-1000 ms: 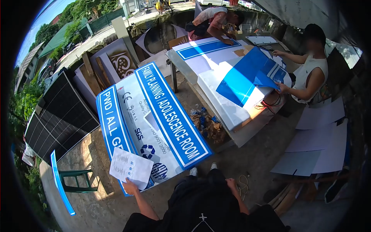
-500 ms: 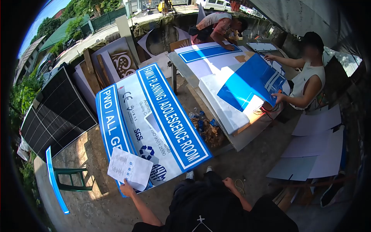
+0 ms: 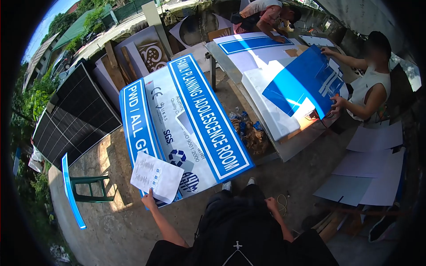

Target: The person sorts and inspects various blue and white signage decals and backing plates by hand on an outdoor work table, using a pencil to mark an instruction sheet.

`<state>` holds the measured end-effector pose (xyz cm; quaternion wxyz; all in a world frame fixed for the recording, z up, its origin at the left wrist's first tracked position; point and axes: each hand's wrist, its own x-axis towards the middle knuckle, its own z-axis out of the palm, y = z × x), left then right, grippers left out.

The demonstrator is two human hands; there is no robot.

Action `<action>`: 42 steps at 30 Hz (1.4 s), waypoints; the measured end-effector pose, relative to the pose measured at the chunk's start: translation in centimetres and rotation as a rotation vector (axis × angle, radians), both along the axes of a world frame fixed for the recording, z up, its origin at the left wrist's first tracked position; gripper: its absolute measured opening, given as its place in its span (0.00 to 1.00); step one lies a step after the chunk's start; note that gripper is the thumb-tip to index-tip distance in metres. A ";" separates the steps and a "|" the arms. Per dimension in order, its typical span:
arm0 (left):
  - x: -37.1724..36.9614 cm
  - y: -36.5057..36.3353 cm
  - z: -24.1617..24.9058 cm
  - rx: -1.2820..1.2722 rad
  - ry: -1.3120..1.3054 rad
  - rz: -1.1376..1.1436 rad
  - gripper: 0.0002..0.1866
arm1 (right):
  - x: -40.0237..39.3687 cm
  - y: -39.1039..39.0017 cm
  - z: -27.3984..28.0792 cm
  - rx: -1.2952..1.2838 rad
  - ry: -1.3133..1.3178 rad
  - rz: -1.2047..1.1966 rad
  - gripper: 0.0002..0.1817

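My left hand [image 3: 150,200] pinches the lower edge of a printed sheet of paper [image 3: 158,176], with text and small blue symbols on it. The paper lies over the near end of a blue "PWD / ALL GE..." sign [image 3: 135,116], hiding its last letters. Beside that sign is a larger "FAMILY PLANNING / ADOLESCENCE ROOM" sign [image 3: 207,116], with a white panel printed with certification logos [image 3: 167,136] between the blue bands. Near my right side, my right hand [image 3: 271,204] hangs with fingers curled; nothing shows in it.
Across from me, one person [image 3: 370,82] holds a blue sheet [image 3: 306,80] at a second table; another person [image 3: 266,20] leans over a blue-bordered panel [image 3: 255,44]. Loose panels [image 3: 377,164] lie at right. A solar panel [image 3: 73,119] and green stool [image 3: 93,188] stand left.
My view has shifted, so the signs and tables appear farther right and higher. My left hand still holds the paper over the sign. My right hand stays low at my side.
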<state>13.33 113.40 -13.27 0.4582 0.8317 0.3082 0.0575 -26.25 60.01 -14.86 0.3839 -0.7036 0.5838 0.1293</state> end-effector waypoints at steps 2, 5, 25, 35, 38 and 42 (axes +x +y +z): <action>0.0 -0.3 0.6 0.034 0.033 -0.017 0.24 | 0.0 0.4 1.1 0.036 -0.032 -0.056 0.16; -0.1 -0.5 1.2 0.026 -0.003 -0.063 0.26 | -0.6 1.1 1.2 -0.003 -0.071 -0.114 0.16; 0.0 -0.8 1.7 0.089 -0.037 -0.106 0.31 | -1.0 1.2 3.6 0.001 0.011 -0.086 0.18; 0.4 -0.8 1.7 0.048 0.000 -0.096 0.28 | -1.0 1.1 0.4 -0.026 -0.026 -0.105 0.18; 0.2 -0.9 1.9 0.033 -0.025 -0.096 0.29 | -1.4 1.4 0.0 -0.008 -0.042 -0.158 0.19; 0.4 -1.0 1.8 0.018 -0.015 -0.054 0.28 | -1.7 1.9 0.6 -0.031 -0.075 -0.170 0.20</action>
